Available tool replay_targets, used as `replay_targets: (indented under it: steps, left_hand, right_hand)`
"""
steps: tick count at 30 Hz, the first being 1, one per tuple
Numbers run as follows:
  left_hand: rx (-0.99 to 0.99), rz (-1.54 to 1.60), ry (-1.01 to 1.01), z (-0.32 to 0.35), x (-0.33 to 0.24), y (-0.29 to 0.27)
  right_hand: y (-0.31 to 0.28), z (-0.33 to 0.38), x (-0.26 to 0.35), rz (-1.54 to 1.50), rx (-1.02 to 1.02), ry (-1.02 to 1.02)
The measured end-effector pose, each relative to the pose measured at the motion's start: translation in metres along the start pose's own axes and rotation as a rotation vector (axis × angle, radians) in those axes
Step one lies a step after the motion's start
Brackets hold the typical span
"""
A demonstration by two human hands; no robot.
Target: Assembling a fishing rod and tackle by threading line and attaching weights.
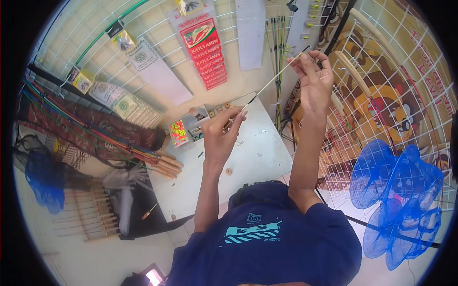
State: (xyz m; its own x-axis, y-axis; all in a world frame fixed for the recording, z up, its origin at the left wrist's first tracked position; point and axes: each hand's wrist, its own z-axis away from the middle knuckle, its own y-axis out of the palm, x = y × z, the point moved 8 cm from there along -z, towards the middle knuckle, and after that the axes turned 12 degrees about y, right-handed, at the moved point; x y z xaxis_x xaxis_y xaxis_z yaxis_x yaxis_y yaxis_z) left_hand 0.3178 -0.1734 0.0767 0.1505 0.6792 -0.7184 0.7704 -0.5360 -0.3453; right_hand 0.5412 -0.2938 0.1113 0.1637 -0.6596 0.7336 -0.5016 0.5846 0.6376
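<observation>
I am looking down over a white table, which is keeping a tray of small bits within reach below my raised arms. Blue nets are hanging on the wire rack to my right. I am holding a thin rod up between both hands, clear of the table, likely so its length stays free. My right hand is pinching its upper end, fingers closed; my left hand is gripping the lower end, fingers curled shut.
</observation>
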Motion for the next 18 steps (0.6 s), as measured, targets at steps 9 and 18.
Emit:
replay_targets:
  steps: [9,18]
  left_hand:
    - [0.045,-0.007,-0.068,0.004,0.001,0.006]
    - [0.046,-0.017,-0.06,0.002,0.004,0.005]
  right_hand:
    - [-0.01,-0.006,0.012,-0.055,-0.015,-0.047]
    - [-0.019,-0.003,0.011,-0.044,-0.099,-0.09]
